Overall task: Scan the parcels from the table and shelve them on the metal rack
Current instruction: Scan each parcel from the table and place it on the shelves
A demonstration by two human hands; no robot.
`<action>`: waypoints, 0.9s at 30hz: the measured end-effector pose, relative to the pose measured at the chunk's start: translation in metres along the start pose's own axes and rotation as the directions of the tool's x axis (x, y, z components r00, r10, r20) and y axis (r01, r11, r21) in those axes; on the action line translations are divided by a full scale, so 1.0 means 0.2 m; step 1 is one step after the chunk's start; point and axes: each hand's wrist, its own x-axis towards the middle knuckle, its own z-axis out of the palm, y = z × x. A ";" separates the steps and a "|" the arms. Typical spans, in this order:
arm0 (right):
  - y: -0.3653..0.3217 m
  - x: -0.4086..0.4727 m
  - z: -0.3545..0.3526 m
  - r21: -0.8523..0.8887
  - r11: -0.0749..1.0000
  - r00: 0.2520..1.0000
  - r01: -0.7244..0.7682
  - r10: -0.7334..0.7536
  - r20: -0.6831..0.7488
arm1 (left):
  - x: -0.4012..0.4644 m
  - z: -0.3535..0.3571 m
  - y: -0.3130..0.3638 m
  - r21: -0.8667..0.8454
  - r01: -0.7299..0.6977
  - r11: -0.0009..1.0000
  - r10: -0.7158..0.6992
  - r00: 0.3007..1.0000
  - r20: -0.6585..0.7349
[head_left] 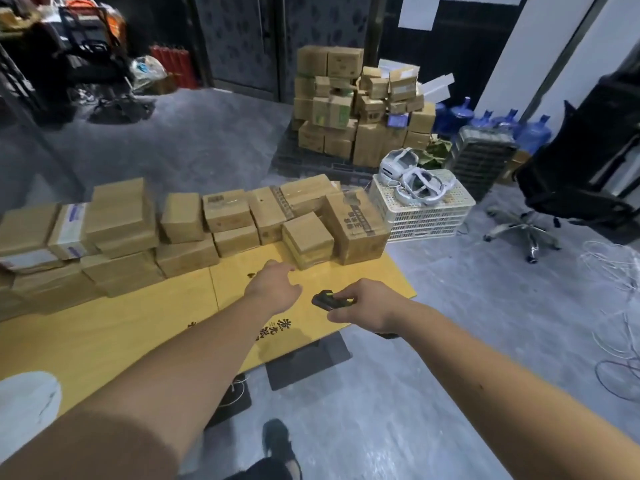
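Left hand (273, 289) spread, empty, reaching for the small brown cardboard parcel (307, 240) at stack's near right. Right grip pinches black handheld scanner (325, 299). Risk: one-handed lift topples neighbouring boxes off yellow surface (138, 327).

Left hand (273, 285) reaches toward parcels (308, 239); right hand (369, 306) grips scanner (323, 299)

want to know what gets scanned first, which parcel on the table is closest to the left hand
The small squarish parcel at the front of the pile's right end, just beyond the left hand. The other parcels sit further back or further left.
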 end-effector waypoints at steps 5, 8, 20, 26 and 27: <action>0.10 0.24 -0.11 -0.006 1.000 1.000 -0.009 0.009 0.017 | 0.32 0.06 0.05 0.036 0.017 0.999 -0.017 1.000 0.001; 0.13 0.40 -0.20 -0.035 0.999 0.999 -0.027 0.027 0.026 | 0.54 0.10 0.09 0.069 0.011 0.998 -0.011 1.000 -0.006; 0.31 0.85 -0.40 0.006 0.994 0.989 -0.106 0.105 0.107 | 1.07 0.25 0.25 0.190 -0.006 0.982 0.012 0.999 -0.030; 0.40 0.96 -0.45 -0.001 0.998 0.985 -0.067 0.066 0.157 | 1.12 0.33 0.24 0.235 0.021 0.972 -0.021 1.000 -0.002; 0.42 0.97 -0.45 -0.011 0.998 0.984 -0.055 0.056 0.169 | 1.12 0.35 0.24 0.239 0.030 0.971 -0.029 1.000 -0.008</action>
